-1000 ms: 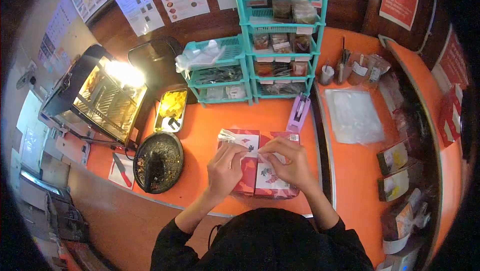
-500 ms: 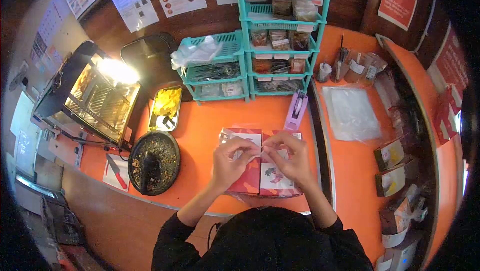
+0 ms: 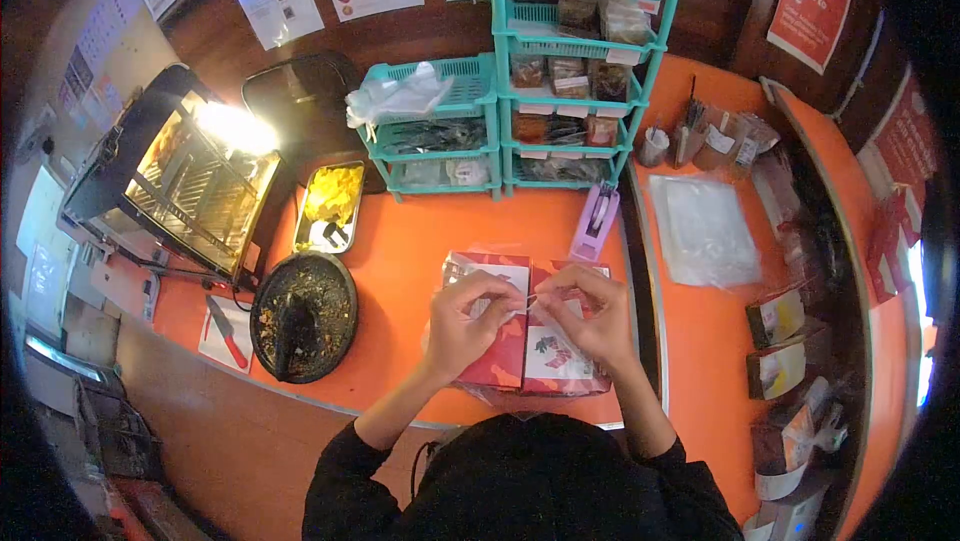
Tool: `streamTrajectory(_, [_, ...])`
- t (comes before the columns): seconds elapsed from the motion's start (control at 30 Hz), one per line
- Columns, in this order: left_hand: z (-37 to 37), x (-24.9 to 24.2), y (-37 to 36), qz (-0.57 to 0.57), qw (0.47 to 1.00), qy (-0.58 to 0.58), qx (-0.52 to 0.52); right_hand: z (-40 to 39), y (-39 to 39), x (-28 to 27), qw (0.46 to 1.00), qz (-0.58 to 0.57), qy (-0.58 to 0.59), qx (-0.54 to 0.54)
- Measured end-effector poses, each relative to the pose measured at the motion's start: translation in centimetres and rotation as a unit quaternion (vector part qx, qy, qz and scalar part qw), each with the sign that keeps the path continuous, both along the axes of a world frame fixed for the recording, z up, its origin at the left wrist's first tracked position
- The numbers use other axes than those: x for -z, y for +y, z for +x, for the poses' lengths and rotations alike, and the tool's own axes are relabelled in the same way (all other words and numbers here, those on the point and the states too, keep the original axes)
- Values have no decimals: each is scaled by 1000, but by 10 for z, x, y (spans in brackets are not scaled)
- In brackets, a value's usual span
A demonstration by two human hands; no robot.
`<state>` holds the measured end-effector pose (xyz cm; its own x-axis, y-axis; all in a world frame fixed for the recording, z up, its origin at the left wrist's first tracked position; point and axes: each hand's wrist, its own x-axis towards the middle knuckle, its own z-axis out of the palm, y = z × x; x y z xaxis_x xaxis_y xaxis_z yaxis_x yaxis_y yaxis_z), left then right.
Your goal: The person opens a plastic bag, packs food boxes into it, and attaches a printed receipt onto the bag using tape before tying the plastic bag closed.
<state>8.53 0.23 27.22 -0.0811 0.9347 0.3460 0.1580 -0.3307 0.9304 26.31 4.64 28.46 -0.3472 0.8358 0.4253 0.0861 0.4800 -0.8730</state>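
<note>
Both my hands are pinched at fingertip height over two red-and-white printed boxes [image 3: 556, 369] standing side by side. Between thumb and forefinger, my left hand [image 3: 468, 326] grips one end of a thin pale strand [image 3: 531, 302]. My right hand [image 3: 592, 326] pinches its other end, a short gap away. Clear plastic film [image 3: 497, 246] shows around the edges of the boxes. What the strand is made of, I cannot tell.
Behind the boxes stands a purple tape dispenser [image 3: 595, 223], near teal stacked baskets [image 3: 455, 91]. Left are a black stone mortar [image 3: 345, 293], a metal tray [image 3: 305, 233] of yellow pieces, a red-handled knife [image 3: 233, 349] and a lit display warmer [image 3: 190, 181]. Clear bags [image 3: 705, 231] lie right.
My fingertips have drawn slightly apart, so the pale strand now shows between them. Both hands stay over the boxes, and the camera view has shifted a little.
</note>
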Motion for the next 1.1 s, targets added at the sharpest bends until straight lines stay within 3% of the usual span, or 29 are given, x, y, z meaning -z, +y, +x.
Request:
streamTrajectory(0.27, [-1, 1, 1, 17, 999, 15, 22, -4, 0, 3, 1000, -12, -6, -11])
streamTrajectory(0.33, [3, 2, 2, 1, 999, -16, 36, -5, -1, 3, 997, -64, 16, -31])
streamTrajectory(0.47, [8, 0, 3, -28, 997, -57, 32, 4, 6, 8, 997, -40, -10, -71])
streamTrajectory(0.53, [8, 1, 4, 13, 999, 31, 11, 7, 7, -5, 988, 72, -115, -70])
streamTrajectory(0.57, [7, 0, 5, 11, 999, 31, 13, 6, 8, -5, 989, 70, -115, -68])
streamTrajectory(0.63, [3, -3, 8, 30, 990, 140, 9, 6, 13, -4, 970, 148, -177, -75])
streamTrajectory(0.83, [-5, 4, 8, 89, 963, 253, -28, 17, 30, 13, 986, 100, -135, 22])
streamTrajectory(0.9, [-3, 0, 7, 61, 973, 223, -19, 16, 27, 7, 987, 97, -123, 36])
streamTrajectory(0.97, [-4, 1, 3, -21, 980, 197, 0, 23, 25, -6, 992, -21, -114, -44])
streamTrajectory(1.0, [-5, 1, 3, -19, 980, 197, 14, 24, 25, -5, 993, -23, -114, -31])
streamTrajectory(1.1, [-8, 4, 8, 63, 961, 271, 6, 32, 30, 0, 973, -107, -18, -203])
